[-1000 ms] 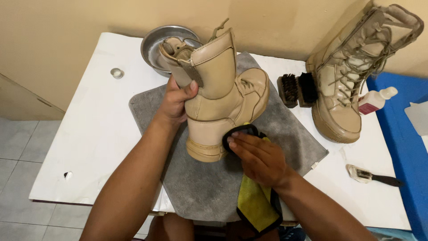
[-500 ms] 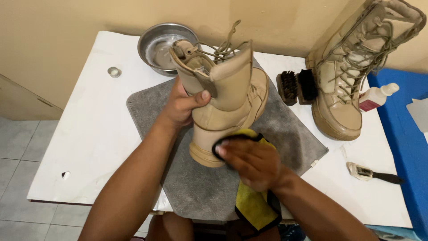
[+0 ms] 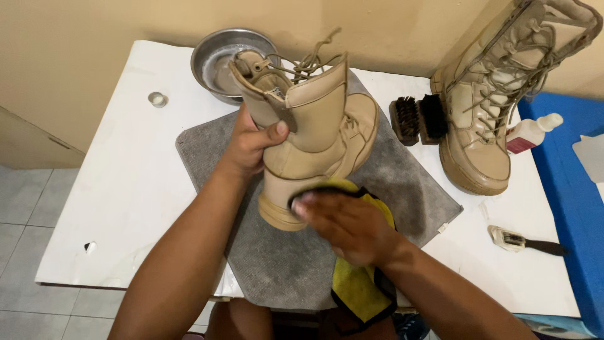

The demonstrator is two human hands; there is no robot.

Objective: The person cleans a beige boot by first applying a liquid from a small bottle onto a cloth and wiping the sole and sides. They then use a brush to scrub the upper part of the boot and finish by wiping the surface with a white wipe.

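My left hand (image 3: 251, 145) grips the shaft of a tan lace-up boot (image 3: 318, 126), which is tilted over a grey mat (image 3: 402, 189) with its heel toward me. My right hand (image 3: 346, 223) presses a yellow cloth with dark edging (image 3: 362, 289) against the boot's heel and sole area. The cloth hangs down past my wrist toward the table's front edge. Loose laces stick up from the boot's top.
A second tan boot (image 3: 497, 94) stands upright at the right on the white table (image 3: 119, 189). Two black brushes (image 3: 418, 118), a small white bottle (image 3: 531, 132), a small brush (image 3: 525, 240), a metal bowl (image 3: 217, 60) and a small round cap (image 3: 157, 99) lie around.
The boot has been turned and tipped, its shaft swinging right. My right hand with the cloth has slid left along the heel.
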